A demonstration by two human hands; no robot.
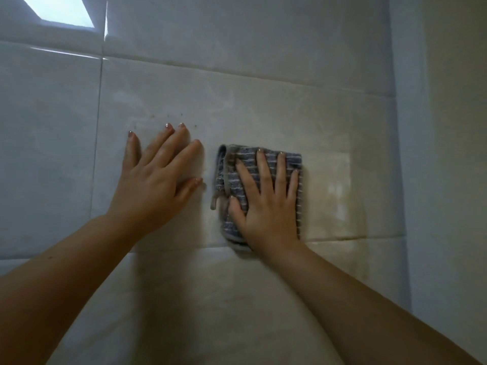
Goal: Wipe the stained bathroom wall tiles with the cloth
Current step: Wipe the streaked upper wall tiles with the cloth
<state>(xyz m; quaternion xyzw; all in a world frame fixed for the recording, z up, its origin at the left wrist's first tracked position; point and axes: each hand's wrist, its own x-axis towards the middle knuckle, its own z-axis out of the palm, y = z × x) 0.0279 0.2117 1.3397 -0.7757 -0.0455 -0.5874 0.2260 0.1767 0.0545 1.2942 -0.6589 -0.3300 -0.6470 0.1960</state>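
Glossy pale wall tiles [263,106] fill the head view. A folded grey-blue striped cloth [266,164] lies flat against the middle tile. My right hand [266,201] presses it to the wall with straight, spread fingers. My left hand [158,177] rests flat on the same tile just left of the cloth, fingers straight. Small dark specks [174,118] dot the tile just above my left fingertips. Faint smeary streaks [224,104] show higher on that tile.
A wall corner [395,127] runs down the right side, with a plain wall beyond it. A bright window reflection [60,9] shows at the top left. Grout lines cross above and below the hands.
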